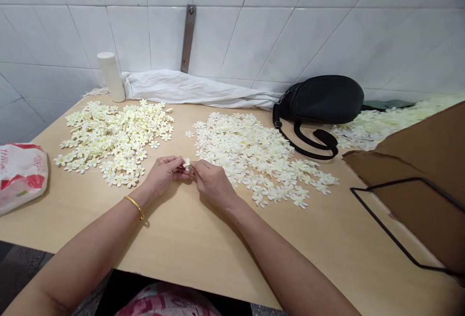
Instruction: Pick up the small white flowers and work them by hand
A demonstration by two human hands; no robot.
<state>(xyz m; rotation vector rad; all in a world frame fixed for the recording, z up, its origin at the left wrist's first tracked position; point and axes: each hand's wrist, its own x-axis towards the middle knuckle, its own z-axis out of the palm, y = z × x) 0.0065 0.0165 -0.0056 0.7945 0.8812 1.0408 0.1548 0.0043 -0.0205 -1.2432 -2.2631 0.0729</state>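
- Small cream-white flower with thin petals (186,164): held between both hands, above the bare strip of table near the gap between two flower piles. Its long axis stands roughly upright in the view, slightly taller than wide; which way its face points is too small to tell.
- Left hand (165,174): thumb and forefinger closed in a pinch on the flower's left edge, the other fingers curled loosely beneath it.
- Right hand (215,184): thumb and forefinger pinched together on the flower's right edge, with hardly any gap between them, the remaining fingers folded toward the palm.
- Thin gold-coloured bangle (134,207): around the left wrist.
- Pale wood-toned flat table (174,253): under both forearms.
- Loose pile of cream flowers with yellow centres (119,129): beyond the left hand, many facing up.
- Broad pile of whiter flowers (243,146): beyond and beside the right hand, spreading rightward.
- Single loose white flower (189,134): lying just off the left edge of the whiter pile.
- White cylindrical container (112,79): upright behind the left pile, beside a crumpled white cloth (181,88) along the wall.
- Black rounded bag (327,98): behind the whiter pile, its strap looped forward on the table.
- Red-and-white plastic packet (23,175): at the table's left edge.
- Brown cardboard sheet (428,171): tilted at the right, behind a bent black rod (390,238).
- White tiled wall (254,40): at the back, bearing an upright metal strip (188,37).
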